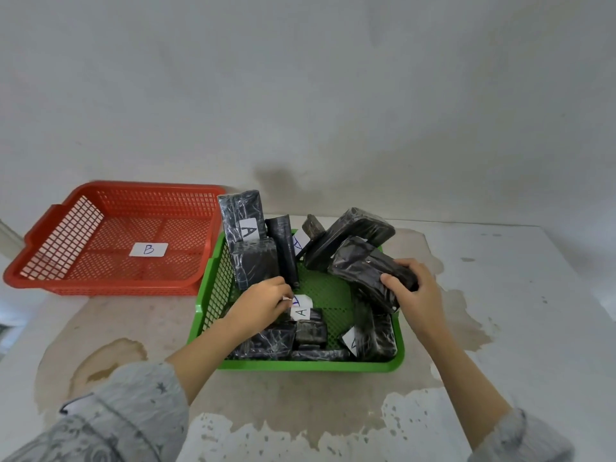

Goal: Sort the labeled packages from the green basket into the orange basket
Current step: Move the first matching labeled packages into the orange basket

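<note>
The green basket (213, 291) holds several black plastic-wrapped packages, some with white labels marked A. To its left stands the orange basket (66, 261), which holds only a white B label (148, 250). My right hand (415, 295) is shut on a black package (363, 265) lifted at the basket's right side. My left hand (266, 300) reaches into the basket's middle, its fingers pinching a small white label (298, 299) on a low package beside an A label (301, 312). A tall package marked A (241, 215) leans upright at the back left corner.
Both baskets sit on a stained white table (300, 411) against a plain grey wall. The orange basket's right rim touches the green basket's back left corner. The table's left edge lies beyond the orange basket.
</note>
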